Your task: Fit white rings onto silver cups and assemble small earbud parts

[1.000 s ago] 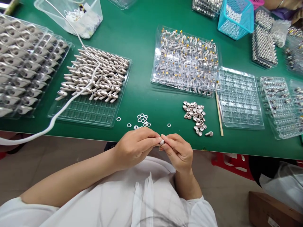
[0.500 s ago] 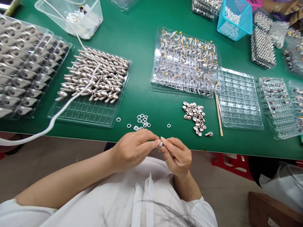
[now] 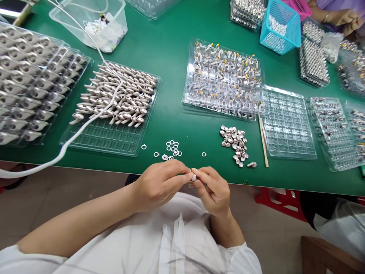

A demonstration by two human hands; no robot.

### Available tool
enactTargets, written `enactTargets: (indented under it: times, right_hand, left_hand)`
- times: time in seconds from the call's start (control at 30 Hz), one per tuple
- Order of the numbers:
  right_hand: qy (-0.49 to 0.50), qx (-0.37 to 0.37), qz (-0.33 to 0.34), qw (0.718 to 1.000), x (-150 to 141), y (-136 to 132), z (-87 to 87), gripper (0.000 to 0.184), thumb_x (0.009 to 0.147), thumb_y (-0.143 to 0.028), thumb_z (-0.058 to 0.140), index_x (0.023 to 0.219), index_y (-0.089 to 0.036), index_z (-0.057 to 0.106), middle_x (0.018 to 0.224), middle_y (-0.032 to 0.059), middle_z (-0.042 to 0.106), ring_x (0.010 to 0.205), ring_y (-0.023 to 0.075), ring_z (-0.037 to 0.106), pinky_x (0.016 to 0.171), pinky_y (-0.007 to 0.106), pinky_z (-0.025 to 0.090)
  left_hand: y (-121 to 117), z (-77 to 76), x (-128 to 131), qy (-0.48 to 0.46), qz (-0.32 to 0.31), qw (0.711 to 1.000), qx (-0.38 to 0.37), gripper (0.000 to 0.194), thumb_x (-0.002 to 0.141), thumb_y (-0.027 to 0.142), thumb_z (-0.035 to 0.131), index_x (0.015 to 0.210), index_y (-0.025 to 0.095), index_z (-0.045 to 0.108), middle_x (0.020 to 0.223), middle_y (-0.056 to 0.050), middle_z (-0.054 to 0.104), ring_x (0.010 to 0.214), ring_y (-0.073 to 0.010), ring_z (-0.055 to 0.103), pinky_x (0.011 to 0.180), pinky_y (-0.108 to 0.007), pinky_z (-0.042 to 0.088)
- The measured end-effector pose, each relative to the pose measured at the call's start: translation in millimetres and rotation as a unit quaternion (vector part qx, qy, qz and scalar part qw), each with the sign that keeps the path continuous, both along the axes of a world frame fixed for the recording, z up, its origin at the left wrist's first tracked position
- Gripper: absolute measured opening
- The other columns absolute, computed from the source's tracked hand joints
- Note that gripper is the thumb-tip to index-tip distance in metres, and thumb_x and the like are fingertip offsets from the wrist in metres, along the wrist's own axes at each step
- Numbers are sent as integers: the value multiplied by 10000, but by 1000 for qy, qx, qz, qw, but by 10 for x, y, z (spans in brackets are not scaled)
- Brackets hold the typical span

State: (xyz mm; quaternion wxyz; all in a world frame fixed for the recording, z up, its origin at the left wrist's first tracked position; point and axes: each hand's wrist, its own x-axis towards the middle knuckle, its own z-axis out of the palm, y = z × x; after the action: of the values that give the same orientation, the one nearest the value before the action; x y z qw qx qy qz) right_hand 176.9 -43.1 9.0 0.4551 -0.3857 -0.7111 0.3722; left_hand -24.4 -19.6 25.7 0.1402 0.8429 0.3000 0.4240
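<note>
Between my two hands, just off the table's front edge, is a small pale earbud part (image 3: pixel 194 177), mostly covered by fingertips. My left hand (image 3: pixel 164 184) pinches it from the left side. From the right, the thumb and fingers of my right hand (image 3: pixel 213 188) close on it too. White rings (image 3: pixel 172 148) with small tabs lie loosely beyond my left hand. A single white ring (image 3: pixel 203 154) rests straight ahead of the hands. To the right is a heap of small beige caps (image 3: pixel 234 140), with one stemmed earbud piece (image 3: pixel 251 164) beside it.
A tray of beige earbud shells (image 3: pixel 114 95) stands left, crossed by a white cable (image 3: pixel 85 127). Trays of small parts (image 3: pixel 222 80) and a clear moulded tray (image 3: pixel 289 121) lie right, with a wooden stick (image 3: pixel 263 142) near. A blue basket (image 3: pixel 281 30) and another person's hands (image 3: pixel 345 19) are farther back.
The whole view has shifted slightly, so the table's things sit a little lower. Both hands keep their pinch on the small part, which appears turned slightly.
</note>
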Motion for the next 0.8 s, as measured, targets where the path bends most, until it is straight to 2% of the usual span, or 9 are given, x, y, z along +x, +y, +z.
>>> enactTargets:
  times: [0.47, 0.8]
  right_hand:
    - [12, -6, -11, 1000, -9, 5, -26, 415, 899, -101, 610, 1281, -259, 650, 963, 82, 704, 828, 178, 705, 681, 300, 618]
    - [28, 18, -19, 999, -32, 24, -36, 424, 884, -95, 630, 1272, -265, 662, 923, 65, 719, 769, 165, 701, 654, 287, 608]
  left_hand:
    - [-24, -19, -10, 6, 12, 1000, -17, 178, 895, 31, 535, 1002, 114, 650, 857, -112, 713, 753, -159, 663, 622, -238, 557]
    - [-21, -7, -10, -11, 9, 999, -39, 152, 923, 59, 529, 987, 120, 652, 849, -101, 726, 734, -143, 673, 634, -219, 563]
